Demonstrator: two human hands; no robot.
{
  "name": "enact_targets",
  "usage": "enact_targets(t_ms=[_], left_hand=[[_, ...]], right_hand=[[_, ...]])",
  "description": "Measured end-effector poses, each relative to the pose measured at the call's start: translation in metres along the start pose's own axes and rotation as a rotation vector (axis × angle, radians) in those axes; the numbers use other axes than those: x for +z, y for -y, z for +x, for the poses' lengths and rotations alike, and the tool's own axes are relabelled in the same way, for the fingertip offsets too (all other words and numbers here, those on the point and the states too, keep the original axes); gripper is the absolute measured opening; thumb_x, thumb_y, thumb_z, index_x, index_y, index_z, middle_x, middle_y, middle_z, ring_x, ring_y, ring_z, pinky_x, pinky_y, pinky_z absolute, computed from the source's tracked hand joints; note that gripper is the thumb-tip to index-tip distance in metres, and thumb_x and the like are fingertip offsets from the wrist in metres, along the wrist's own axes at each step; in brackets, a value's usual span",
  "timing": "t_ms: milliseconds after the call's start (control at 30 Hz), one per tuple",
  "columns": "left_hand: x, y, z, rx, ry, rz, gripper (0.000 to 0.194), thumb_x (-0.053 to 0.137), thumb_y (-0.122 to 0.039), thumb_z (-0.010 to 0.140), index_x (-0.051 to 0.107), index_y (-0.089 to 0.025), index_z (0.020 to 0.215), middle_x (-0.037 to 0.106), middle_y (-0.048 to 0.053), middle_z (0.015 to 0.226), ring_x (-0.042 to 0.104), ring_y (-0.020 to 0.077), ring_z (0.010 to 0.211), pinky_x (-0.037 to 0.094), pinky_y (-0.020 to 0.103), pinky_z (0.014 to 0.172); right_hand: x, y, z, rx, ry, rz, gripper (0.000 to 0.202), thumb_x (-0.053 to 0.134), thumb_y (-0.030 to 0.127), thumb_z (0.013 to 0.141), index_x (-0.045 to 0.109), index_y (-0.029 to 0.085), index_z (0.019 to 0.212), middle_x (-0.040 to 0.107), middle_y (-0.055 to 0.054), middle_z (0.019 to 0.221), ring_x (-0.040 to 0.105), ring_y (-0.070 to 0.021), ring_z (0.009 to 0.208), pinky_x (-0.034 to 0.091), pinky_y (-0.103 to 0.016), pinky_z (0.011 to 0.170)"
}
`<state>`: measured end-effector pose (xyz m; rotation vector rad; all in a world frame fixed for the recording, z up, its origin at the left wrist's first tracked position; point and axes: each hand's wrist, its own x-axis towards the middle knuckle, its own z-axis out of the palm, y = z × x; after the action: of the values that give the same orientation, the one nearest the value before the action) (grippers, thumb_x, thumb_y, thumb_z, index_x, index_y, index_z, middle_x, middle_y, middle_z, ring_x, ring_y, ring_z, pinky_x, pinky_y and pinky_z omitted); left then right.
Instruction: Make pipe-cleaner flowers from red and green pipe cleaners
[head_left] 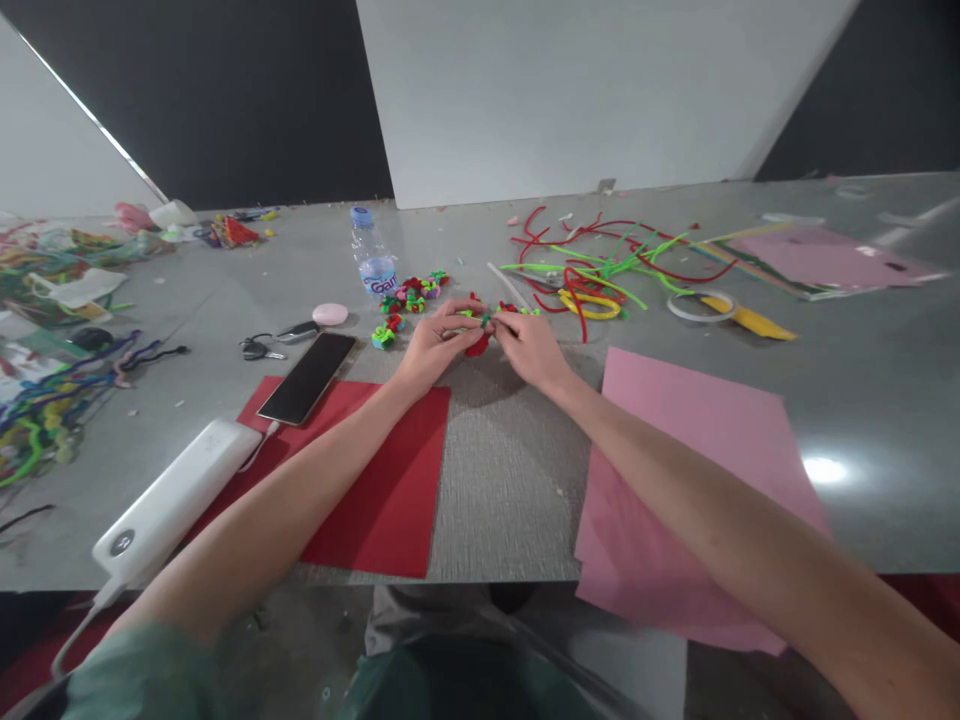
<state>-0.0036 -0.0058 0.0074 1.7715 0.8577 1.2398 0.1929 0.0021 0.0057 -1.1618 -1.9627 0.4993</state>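
My left hand point(435, 345) and my right hand point(531, 345) meet above the middle of the table, both with closed fingertips. Between them they pinch a small red and green pipe-cleaner piece point(477, 346), partly hidden by the fingers. Just left of my left hand lie several small twisted pipe-cleaner bundles point(412, 295) in red, green and purple. Close to my right hand are more coloured bits and a thin white stick point(508, 285). Loose red and green pipe cleaners point(600, 258) spread out beyond it.
A water bottle point(373, 255) stands behind the bundles. Yellow-handled scissors point(592, 305), a tape roll point(701, 307) and a yellow cutter point(757, 320) lie right. Left are a phone point(309, 378), power bank point(176, 500) and keys point(259, 349). Red paper point(382, 490) and pink paper point(697, 430) lie in front.
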Motion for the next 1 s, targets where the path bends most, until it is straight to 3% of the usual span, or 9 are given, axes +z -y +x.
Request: enact_targets(t_ms=[133,300,500,700,1000], left_hand=[[0.001,0.002,-0.001,0.018,0.051,-0.060,0.015,0.075,-0.033,0.095,0.086,-0.022,0.093,0.080,0.011,0.127,0.074,0.0246,0.119,0.056,0.040,0.105],[0.001,0.007,0.001,0.009,-0.032,0.060,0.014,0.074,-0.032,0.094,0.083,-0.022,0.088,0.082,0.008,0.112,0.074,0.0221,0.109,0.056,0.038,0.104],[0.001,0.010,0.001,-0.060,-0.079,0.123,0.015,0.077,-0.029,0.091,0.078,-0.019,0.080,0.077,0.002,0.085,0.068,0.0165,0.082,0.054,0.030,0.081],[0.002,0.017,0.002,-0.103,-0.124,-0.006,0.013,0.083,-0.029,0.083,0.079,-0.018,0.081,0.077,0.002,0.080,0.065,0.0137,0.073,0.052,0.027,0.074],[0.002,0.016,0.002,-0.074,-0.121,0.012,0.013,0.079,-0.031,0.086,0.084,-0.020,0.091,0.081,0.003,0.089,0.069,0.0169,0.081,0.055,0.031,0.079]], right_hand=[[0.002,-0.002,0.001,0.022,0.044,-0.030,0.034,0.054,0.030,0.100,0.064,0.022,0.070,0.070,-0.007,0.073,0.060,-0.0218,0.070,0.038,-0.035,0.074],[0.002,-0.001,-0.001,-0.019,0.034,-0.021,0.024,0.054,0.024,0.096,0.068,0.022,0.077,0.071,-0.004,0.075,0.059,-0.0210,0.072,0.037,-0.033,0.072],[-0.002,0.005,-0.003,0.015,-0.009,-0.031,0.023,0.060,0.024,0.096,0.063,0.022,0.073,0.062,0.000,0.068,0.053,-0.0180,0.067,0.035,-0.033,0.070],[-0.003,0.012,-0.004,-0.001,-0.032,-0.030,0.021,0.061,0.022,0.093,0.061,0.022,0.073,0.063,0.000,0.067,0.051,-0.0166,0.065,0.034,-0.032,0.069],[-0.004,0.010,-0.005,-0.003,-0.077,-0.027,0.020,0.060,0.024,0.093,0.059,0.022,0.073,0.057,0.001,0.064,0.048,-0.0159,0.063,0.032,-0.033,0.068]])
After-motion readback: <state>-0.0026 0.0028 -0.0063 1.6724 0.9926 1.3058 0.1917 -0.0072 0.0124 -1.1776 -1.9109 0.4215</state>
